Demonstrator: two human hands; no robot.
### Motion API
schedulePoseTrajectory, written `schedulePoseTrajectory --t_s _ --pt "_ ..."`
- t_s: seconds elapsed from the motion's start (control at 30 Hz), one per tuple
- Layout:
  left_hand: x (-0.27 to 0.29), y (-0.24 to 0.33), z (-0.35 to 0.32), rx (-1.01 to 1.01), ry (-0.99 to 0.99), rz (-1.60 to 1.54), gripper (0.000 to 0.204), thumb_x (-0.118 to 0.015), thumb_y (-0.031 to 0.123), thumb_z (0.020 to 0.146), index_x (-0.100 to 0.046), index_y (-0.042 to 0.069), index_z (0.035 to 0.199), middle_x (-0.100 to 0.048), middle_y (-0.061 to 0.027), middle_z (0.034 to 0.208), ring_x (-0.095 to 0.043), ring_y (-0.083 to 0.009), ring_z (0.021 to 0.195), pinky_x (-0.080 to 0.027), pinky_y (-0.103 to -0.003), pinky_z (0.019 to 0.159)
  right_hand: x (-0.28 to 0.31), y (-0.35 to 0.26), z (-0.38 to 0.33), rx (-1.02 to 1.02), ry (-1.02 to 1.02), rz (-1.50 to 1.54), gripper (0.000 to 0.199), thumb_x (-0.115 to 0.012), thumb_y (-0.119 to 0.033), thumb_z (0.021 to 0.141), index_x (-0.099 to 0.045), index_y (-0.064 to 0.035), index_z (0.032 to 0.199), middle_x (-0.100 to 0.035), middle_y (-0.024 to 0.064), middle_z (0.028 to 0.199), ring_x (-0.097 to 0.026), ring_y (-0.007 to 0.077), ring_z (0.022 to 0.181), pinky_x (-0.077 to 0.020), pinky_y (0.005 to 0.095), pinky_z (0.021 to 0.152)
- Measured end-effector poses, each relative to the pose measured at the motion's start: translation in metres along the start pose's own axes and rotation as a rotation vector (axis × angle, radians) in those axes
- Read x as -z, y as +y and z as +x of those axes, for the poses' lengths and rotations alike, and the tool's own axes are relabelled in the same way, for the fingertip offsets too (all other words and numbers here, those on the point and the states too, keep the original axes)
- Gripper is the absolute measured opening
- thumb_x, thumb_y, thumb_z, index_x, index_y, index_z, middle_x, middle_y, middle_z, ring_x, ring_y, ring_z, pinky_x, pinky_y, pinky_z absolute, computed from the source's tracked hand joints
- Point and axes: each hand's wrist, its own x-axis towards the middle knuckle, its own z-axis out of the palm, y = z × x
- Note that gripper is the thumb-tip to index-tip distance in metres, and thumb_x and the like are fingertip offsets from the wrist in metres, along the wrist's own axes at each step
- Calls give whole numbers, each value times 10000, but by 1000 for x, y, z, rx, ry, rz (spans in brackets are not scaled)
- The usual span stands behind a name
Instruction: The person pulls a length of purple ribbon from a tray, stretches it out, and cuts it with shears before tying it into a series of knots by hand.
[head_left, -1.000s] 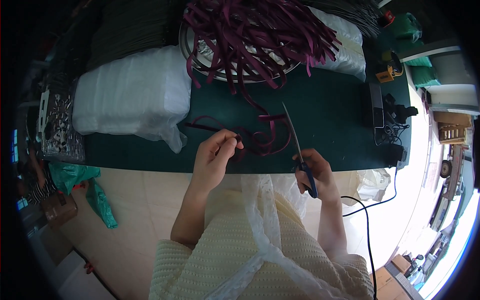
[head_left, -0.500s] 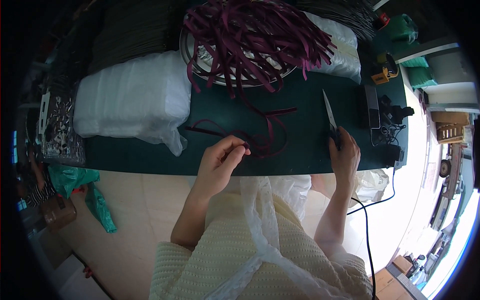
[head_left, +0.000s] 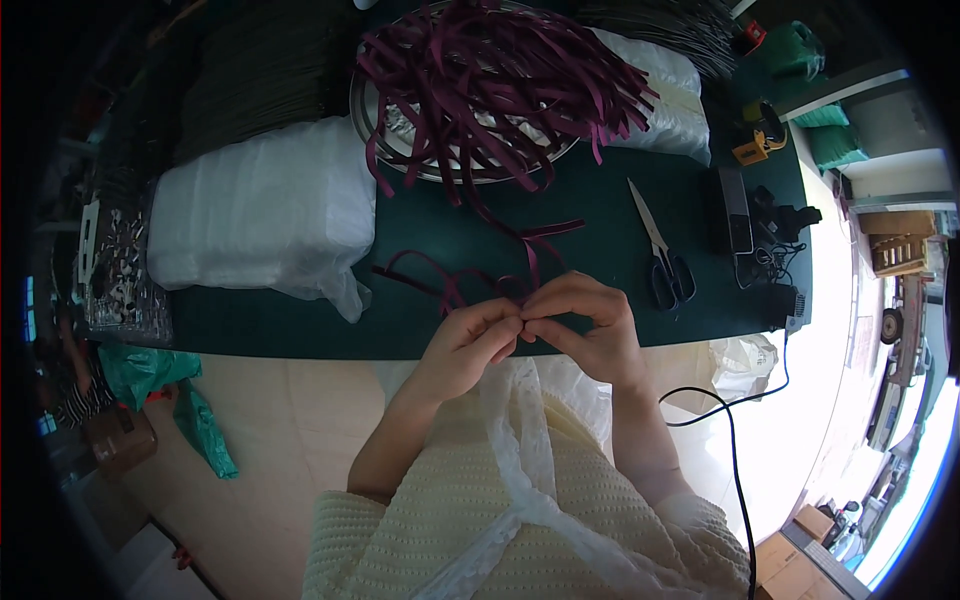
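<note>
In front of me, at the table's near edge, my left hand [head_left: 468, 347] and my right hand [head_left: 592, 327] meet, fingertips pinched together. Between them is the end of a purple-maroon ribbon [head_left: 533, 262], largely covered by my fingers. Its loose length curls over the table beyond my hands and runs up toward a pile of similar ribbons [head_left: 500, 85]. That pile is heaped on a round metal tray [head_left: 365, 120] and hangs over its rim. To the right of my hands lie scissors [head_left: 659, 250] with dark handles, blades pointing away from me.
A large plastic-wrapped bundle [head_left: 265, 210] stands at left on the dark green table [head_left: 600, 255], another wrapped bundle [head_left: 680, 95] at far right. A clear box of small metal pieces [head_left: 125, 270] sits at the left end. Right hold a black device [head_left: 730, 210] and cables.
My right hand has let go of the scissors and moved left to join my left hand at the ribbon. The scissors now lie on the table.
</note>
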Motion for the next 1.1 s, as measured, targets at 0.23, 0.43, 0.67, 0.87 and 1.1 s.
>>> schedulePoseTrajectory --t_s 0.23,0.43,0.67,0.87,1.1 --pt "-4 4 2 58 -2 -116 181 -444 165 933 -565 45 870 -420 51 637 -348 -32 563 -265 -188 506 1 -5 3 -169 33 225 140 -740 -31 687 -673 -9 808 -619 74 830 -590 142 761 -477 242 681" --pt "-11 5 5 8 -26 -74 194 -440 178 938 -567 37 898 -446 47 661 -361 -32 579 -271 -184 512 2 -2 2 -128 85 202 109 -707 -8 726 -653 -11 820 -597 52 827 -585 120 726 -484 234 645" --pt "-18 9 9 -103 188 26 192 -468 154 926 -588 9 962 -557 -9 771 -468 -59 663 -362 -193 588 4 2 -3 -124 155 236 81 -683 -2 724 -629 3 785 -591 54 825 -563 108 711 -463 222 640" --pt "-13 75 13 -516 109 452 207 -449 93 912 -622 -17 950 -628 -75 875 -574 -125 796 -433 -223 708 20 -6 -21 -86 187 940 62 -581 -49 723 -532 -15 740 -599 201 882 -584 147 607 -488 236 601" --pt "30 199 91 -769 1 -63 299 -367 194 952 -561 -31 995 -595 -115 844 -562 -204 828 -433 -317 798 22 -13 -33 13 7 1351 86 -525 -27 737 -447 4 752 -600 233 700 -562 178 454 -486 231 415"
